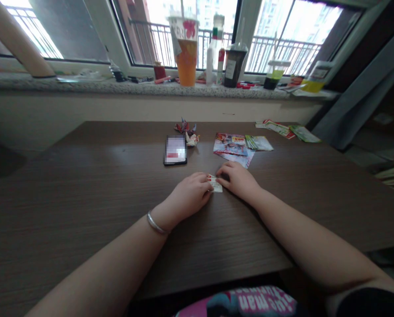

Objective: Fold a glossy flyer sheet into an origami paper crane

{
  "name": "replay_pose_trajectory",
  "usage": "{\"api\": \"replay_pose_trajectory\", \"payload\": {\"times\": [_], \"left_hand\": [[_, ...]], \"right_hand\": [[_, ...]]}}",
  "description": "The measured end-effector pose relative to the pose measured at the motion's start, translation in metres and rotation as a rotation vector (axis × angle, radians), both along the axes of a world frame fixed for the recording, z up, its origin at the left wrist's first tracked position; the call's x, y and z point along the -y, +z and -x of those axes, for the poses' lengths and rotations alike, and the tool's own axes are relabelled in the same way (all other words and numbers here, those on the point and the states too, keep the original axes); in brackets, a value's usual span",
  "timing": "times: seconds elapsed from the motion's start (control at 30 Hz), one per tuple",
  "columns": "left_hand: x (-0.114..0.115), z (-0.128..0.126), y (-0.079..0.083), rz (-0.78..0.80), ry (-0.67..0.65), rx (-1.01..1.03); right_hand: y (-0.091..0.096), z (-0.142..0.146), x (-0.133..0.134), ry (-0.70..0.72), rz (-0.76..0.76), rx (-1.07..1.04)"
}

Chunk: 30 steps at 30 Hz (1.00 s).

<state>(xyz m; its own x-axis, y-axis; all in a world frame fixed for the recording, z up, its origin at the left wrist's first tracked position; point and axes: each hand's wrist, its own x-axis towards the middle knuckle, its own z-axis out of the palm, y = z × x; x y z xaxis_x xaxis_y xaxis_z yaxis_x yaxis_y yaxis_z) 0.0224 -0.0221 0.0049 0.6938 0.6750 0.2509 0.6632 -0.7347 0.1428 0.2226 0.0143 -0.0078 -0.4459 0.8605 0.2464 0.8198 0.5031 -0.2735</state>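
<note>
A small folded piece of printed paper (pixel 216 183) lies on the dark wooden table (pixel 84 185) between my two hands. My left hand (pixel 190 196), with a silver bracelet on its wrist, presses its fingers on the paper's left side. My right hand (pixel 238 178) presses down on the paper's right side. Both hands rest flat on the table with fingers curled over the paper.
A phone (pixel 175 150) lies beyond my hands, with folded paper figures (pixel 187 132) by it. Printed leaflets (pixel 233 145) and more papers (pixel 284 130) lie to the right. Drink cups (pixel 186 48) and bottles (pixel 234 61) stand on the windowsill.
</note>
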Motion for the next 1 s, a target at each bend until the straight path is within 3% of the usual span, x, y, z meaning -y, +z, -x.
{"api": "replay_pose_trajectory", "payload": {"times": [0.17,0.33,0.53,0.77,1.0], "left_hand": [[-0.004,0.004,-0.007,-0.02,0.046,0.044],[-0.007,0.008,-0.007,-0.007,0.093,0.005],[-0.012,0.011,-0.007,-0.026,0.181,-0.037],[-0.011,0.011,-0.005,-0.029,0.206,-0.027],[-0.016,0.012,-0.011,0.024,0.226,0.028]], "right_hand": [[-0.001,-0.001,0.0,0.103,0.038,-0.045],[0.005,-0.001,0.006,0.077,0.05,-0.073],[0.015,-0.002,0.014,0.157,0.044,0.051],[0.013,-0.008,0.01,0.188,0.031,0.06],[0.008,-0.007,0.004,0.125,0.086,0.017]]}}
